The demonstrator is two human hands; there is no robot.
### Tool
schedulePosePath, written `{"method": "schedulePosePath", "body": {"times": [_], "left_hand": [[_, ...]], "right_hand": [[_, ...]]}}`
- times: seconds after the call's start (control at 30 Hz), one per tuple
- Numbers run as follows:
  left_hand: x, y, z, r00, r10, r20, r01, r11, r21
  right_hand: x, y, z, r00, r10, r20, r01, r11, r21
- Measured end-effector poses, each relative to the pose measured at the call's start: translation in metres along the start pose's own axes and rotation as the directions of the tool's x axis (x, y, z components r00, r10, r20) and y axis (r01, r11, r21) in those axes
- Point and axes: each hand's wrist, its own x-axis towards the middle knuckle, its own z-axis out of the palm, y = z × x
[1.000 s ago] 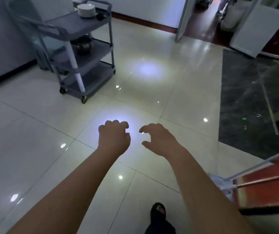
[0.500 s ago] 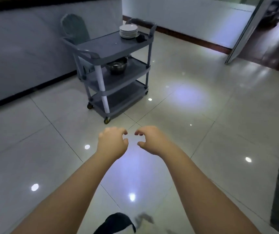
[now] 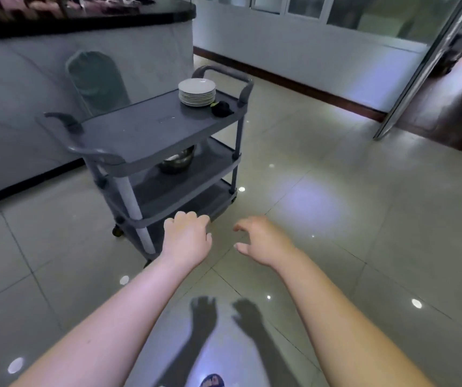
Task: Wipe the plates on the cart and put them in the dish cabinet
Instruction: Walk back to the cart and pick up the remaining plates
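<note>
A grey three-shelf cart (image 3: 151, 135) stands on the tiled floor ahead and to the left. A stack of white plates (image 3: 197, 92) sits at the far end of its top shelf, with a small dark object (image 3: 221, 108) beside it that may be a cloth. My left hand (image 3: 186, 238) hangs in the air in front of the cart's near corner with loosely curled fingers, holding nothing. My right hand (image 3: 260, 241) floats beside it over the floor, fingers loosely bent, also holding nothing. Neither hand touches the cart.
A metal bowl (image 3: 176, 162) sits on the cart's middle shelf. A grey counter wall (image 3: 28, 88) with a dark top runs behind the cart on the left. A white wall and an open glass door (image 3: 419, 71) lie at the far right. Glossy floor tiles spread all around.
The view has swung left and come closer to the cart, which now looks larger and nearer. Both hands stay raised and held nothing throughout.
</note>
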Motion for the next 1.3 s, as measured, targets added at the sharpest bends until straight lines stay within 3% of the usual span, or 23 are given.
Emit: {"method": "schedulePosePath", "body": {"times": [0.1,0.27,0.4,0.53,0.77,0.9,0.97,1.03,1.13,1.3], "left_hand": [[0.097,0.011,-0.009,0.999,0.017,-0.044,-0.018,1.000,-0.024],[0.229,0.029,0.005,1.000,-0.029,-0.007,0.029,0.996,-0.081],[0.340,0.021,0.015,0.985,-0.169,-0.038,0.161,0.976,-0.149],[0.427,0.020,0.020,0.957,-0.291,0.015,0.290,0.945,-0.149],[0.553,-0.003,0.022,0.884,-0.466,0.013,0.465,0.878,-0.112],[0.627,-0.036,0.039,0.870,-0.492,0.013,0.491,0.864,-0.109],[0.668,-0.058,0.044,0.863,-0.505,0.004,0.501,0.856,-0.127],[0.706,-0.080,0.049,0.856,-0.517,0.020,0.512,0.841,-0.172],[0.757,-0.114,0.059,0.845,-0.529,0.076,0.527,0.800,-0.287],[0.830,-0.170,0.087,0.722,-0.651,0.235,0.674,0.585,-0.451]], "right_hand": [[0.072,0.041,-0.038,0.997,0.011,-0.074,-0.010,1.000,0.020],[0.190,0.104,-0.069,0.998,-0.025,-0.063,0.028,0.998,0.053],[0.299,0.150,-0.081,0.981,-0.162,-0.108,0.171,0.982,0.084],[0.403,0.190,-0.095,0.966,-0.258,-0.012,0.258,0.962,0.093],[0.568,0.205,-0.134,0.919,-0.392,-0.036,0.393,0.913,0.107],[0.658,0.204,-0.134,0.904,-0.426,0.010,0.425,0.903,0.062],[0.701,0.204,-0.134,0.894,-0.442,-0.074,0.448,0.887,0.114],[0.741,0.205,-0.134,0.893,-0.412,-0.181,0.446,0.864,0.232],[0.798,0.208,-0.139,0.931,-0.293,-0.219,0.355,0.869,0.346],[0.878,0.221,-0.151,0.994,-0.020,-0.108,0.078,0.822,0.564]]}}
